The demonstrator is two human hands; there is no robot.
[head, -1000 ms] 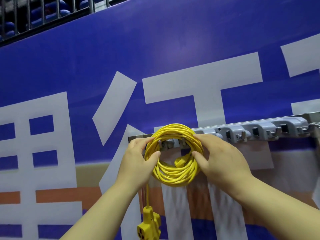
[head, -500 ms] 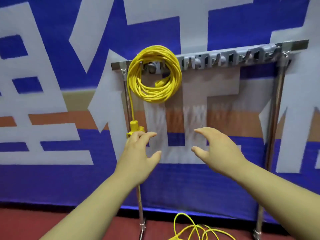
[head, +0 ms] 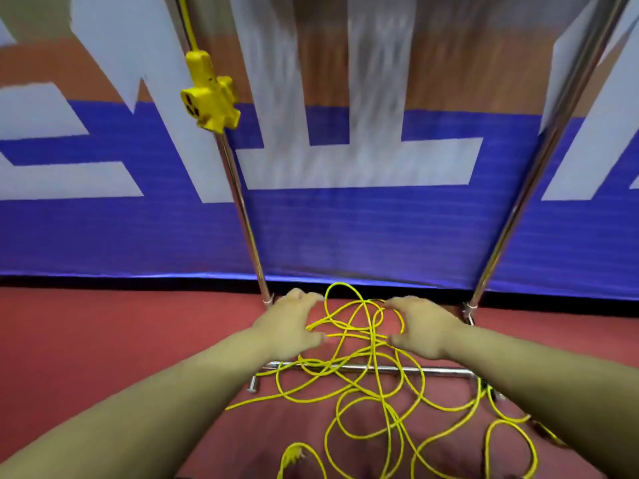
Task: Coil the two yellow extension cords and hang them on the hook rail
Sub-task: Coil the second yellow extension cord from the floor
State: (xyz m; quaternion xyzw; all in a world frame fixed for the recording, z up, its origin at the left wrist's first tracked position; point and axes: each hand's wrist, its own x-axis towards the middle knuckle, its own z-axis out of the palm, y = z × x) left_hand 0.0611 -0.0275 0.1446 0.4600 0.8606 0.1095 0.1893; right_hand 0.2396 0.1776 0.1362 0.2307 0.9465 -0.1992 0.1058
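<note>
A loose yellow extension cord [head: 373,385] lies in a tangled heap on the red floor, draped over the stand's bottom bar. My left hand [head: 294,324] and my right hand [head: 420,326] hover over the far side of the heap, fingers spread, one on each side, holding nothing. The yellow socket block [head: 209,95] of the other cord dangles on its cable beside the left pole at upper left. That cord's coil and the hook rail are out of view above.
Two chrome poles, the left pole [head: 242,216] and the right pole [head: 518,202], rise from a floor bar [head: 442,370] in front of a blue, white and orange banner [head: 345,236]. The cord's yellow plug [head: 294,454] lies near the bottom edge.
My view has dropped from the hung coil on the rail down to the floor. Both hands let go of the coil and came down to the loose cord.
</note>
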